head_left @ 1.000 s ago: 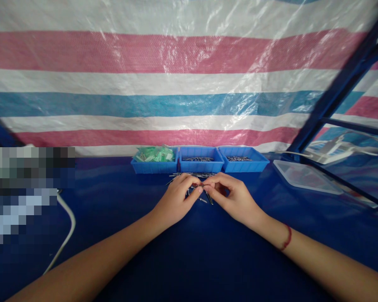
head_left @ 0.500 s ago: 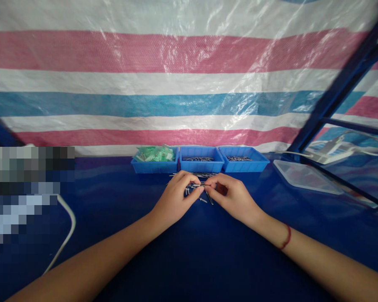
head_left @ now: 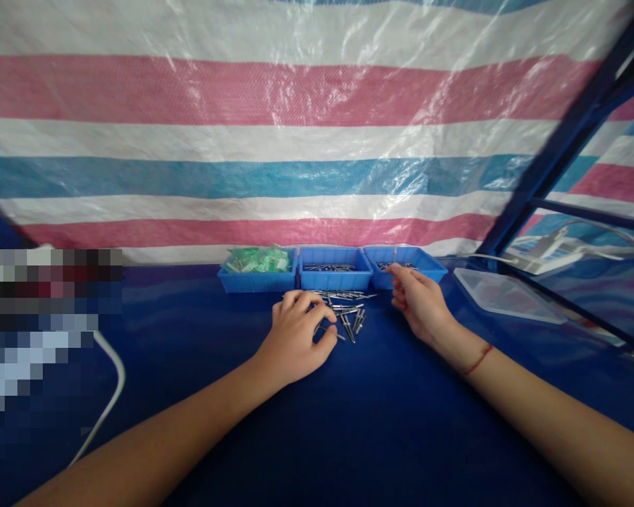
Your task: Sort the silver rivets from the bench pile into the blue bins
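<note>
Loose blind rivets (head_left: 349, 310) lie on the blue table just in front of the bins. My left hand (head_left: 301, 338) rests low beside them with fingers curled but apart, nothing visible between thumb and fingertips; a few rivets are partly hidden under it. My right hand (head_left: 420, 299) is at the front of the right blue bin (head_left: 427, 266), pinching a thin rivet (head_left: 395, 255) that points upward from the fingertips. More small metal rivets lie in that bin, partly hidden by the hand. The middle blue bin (head_left: 335, 279) also holds rivets.
A left blue bin (head_left: 256, 283) holds green-and-clear plastic packets (head_left: 264, 259). At right lie a translucent lid (head_left: 507, 296) and a white power strip (head_left: 547, 253) beside the blue frame (head_left: 539, 162). A white cable (head_left: 117, 373) curves at left; striped sheeting (head_left: 296, 176) hangs behind.
My hands have come apart. The right one has moved right to the right bin with a rivet; the left one has opened its pinch and stays near the loose rivets.
</note>
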Demonstrator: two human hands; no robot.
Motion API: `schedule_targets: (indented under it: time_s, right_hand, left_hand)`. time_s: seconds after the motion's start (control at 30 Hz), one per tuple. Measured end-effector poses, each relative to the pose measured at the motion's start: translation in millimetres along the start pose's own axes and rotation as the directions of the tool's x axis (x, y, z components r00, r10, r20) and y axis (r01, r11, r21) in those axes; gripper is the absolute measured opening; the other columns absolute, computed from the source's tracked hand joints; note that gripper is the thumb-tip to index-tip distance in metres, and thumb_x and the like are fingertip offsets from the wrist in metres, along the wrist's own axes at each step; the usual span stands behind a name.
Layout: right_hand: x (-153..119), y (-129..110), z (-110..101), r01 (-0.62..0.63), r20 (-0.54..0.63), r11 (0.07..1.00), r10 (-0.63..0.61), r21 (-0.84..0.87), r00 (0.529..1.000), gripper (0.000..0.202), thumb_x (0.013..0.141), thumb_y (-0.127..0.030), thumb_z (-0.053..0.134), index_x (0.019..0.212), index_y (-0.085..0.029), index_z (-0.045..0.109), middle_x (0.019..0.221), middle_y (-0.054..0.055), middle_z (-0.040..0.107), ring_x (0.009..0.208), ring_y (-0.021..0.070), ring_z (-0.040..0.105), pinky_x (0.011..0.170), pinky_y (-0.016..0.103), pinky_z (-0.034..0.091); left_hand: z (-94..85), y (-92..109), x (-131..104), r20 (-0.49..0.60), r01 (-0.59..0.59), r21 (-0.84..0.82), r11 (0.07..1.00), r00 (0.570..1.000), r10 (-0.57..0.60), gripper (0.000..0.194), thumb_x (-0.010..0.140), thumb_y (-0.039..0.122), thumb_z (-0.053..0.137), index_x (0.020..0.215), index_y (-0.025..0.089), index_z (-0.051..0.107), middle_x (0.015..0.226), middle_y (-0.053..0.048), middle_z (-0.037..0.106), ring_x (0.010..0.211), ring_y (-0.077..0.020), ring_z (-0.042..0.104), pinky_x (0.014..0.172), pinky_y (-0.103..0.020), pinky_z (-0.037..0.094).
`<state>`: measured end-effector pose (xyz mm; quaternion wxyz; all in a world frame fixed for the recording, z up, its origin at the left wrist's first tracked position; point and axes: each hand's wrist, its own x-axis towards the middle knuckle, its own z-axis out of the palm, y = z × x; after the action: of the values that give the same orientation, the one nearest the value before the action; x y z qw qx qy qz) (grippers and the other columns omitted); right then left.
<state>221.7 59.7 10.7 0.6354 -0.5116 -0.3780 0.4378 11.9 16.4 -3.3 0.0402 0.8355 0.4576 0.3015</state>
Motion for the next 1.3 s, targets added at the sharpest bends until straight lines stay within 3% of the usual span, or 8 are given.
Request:
schedule_targets:
  time_s: [0.2,0.33,0.4,0.47,0.53,0.6,0.83,1.3]
  right_hand:
    - [3,2,-3,0.017,0.014,1.000,-0.017,-0.019,1.000,0.032,0.075,-0.047,0.058,0.067,-0.016,0.058,0.048,-0.007,0.037,0.037,0.0042,0.027,0.035,0.020,0.021]
    - [-9,5,2,0.231,0.224,0.932,-0.171,-0.281,0.959,0.039,0.081,-0.049,0.050,0.065,-0.016,0.060,0.050,-0.004,0.041,0.043,0.0078,0.036,0.042,0.023,0.028]
    - [-16,5,5,0.450,0.460,0.797,-0.249,-0.402,0.852,0.035,0.083,-0.044,0.050,0.066,-0.015,0.061,0.054,-0.002,0.047,0.050,0.0100,0.043,0.049,0.024,0.034]
    - [-24,4,7,0.677,0.689,0.607,-0.276,-0.416,0.670,0.025,0.082,-0.036,0.054,0.070,-0.016,0.063,0.062,0.000,0.054,0.058,0.0117,0.050,0.056,0.025,0.038]
    - [-31,3,8,0.815,0.811,0.451,-0.277,-0.364,0.516,0.015,0.081,-0.028,0.057,0.073,-0.016,0.062,0.066,0.000,0.058,0.062,0.0121,0.053,0.061,0.025,0.039]
    - [-35,2,9,0.864,0.849,0.379,-0.281,-0.331,0.448,0.013,0.082,-0.023,0.055,0.073,-0.017,0.061,0.067,0.000,0.059,0.062,0.0117,0.053,0.063,0.025,0.039]
    - [-38,2,10,0.864,0.858,0.382,-0.263,-0.327,0.441,0.016,0.087,-0.021,0.050,0.077,-0.018,0.062,0.071,0.002,0.061,0.064,0.0124,0.055,0.062,0.024,0.041]
    - [-40,4,12,0.851,0.831,0.406,-0.298,-0.334,0.469,0.013,0.085,-0.021,0.053,0.081,-0.017,0.065,0.069,0.000,0.059,0.061,0.0102,0.052,0.060,0.023,0.040]
  left_hand:
    - [1.1,-1,-2,0.049,-0.062,0.034,0.998,0.997,0.060,0.006,0.080,0.022,0.056,0.077,0.023,0.061,0.106,-0.003,0.059,0.109,-0.0264,0.042,0.085,-0.044,0.034]
    - [1.1,0,0,0.044,-0.060,0.034,0.998,0.997,0.058,0.009,0.086,0.026,0.053,0.083,0.023,0.061,0.104,-0.002,0.061,0.107,-0.0242,0.044,0.085,-0.042,0.034]
    - [1.2,-1,1,0.032,-0.043,0.033,0.999,0.999,0.042,0.010,0.088,0.027,0.051,0.087,0.023,0.060,0.100,-0.001,0.063,0.105,-0.0230,0.046,0.084,-0.040,0.034]
    - [1.4,-2,2,0.019,-0.027,0.021,0.999,0.999,0.026,0.011,0.089,0.026,0.050,0.087,0.022,0.059,0.094,0.000,0.064,0.099,-0.0213,0.050,0.083,-0.038,0.035]
    - [1.6,-3,3,0.007,-0.023,-0.013,1.000,1.000,0.023,0.009,0.089,0.025,0.051,0.086,0.021,0.059,0.089,0.001,0.065,0.092,-0.0192,0.055,0.083,-0.037,0.036]
    - [1.5,-4,4,-0.007,-0.035,-0.079,0.996,0.999,0.035,0.008,0.088,0.024,0.053,0.084,0.021,0.059,0.087,0.001,0.066,0.087,-0.0173,0.058,0.082,-0.035,0.038]
    - [0.7,-6,6,-0.111,-0.050,-0.364,0.930,0.994,0.010,0.011,0.081,0.017,0.059,0.092,0.019,0.059,0.086,0.000,0.067,0.077,-0.0131,0.062,0.071,-0.024,0.047]
    - [-2.3,-5,6,-0.093,-0.013,-0.384,0.923,0.995,-0.025,0.005,0.083,0.022,0.057,0.083,0.019,0.061,0.080,0.001,0.067,0.073,-0.0125,0.060,0.070,-0.024,0.047]
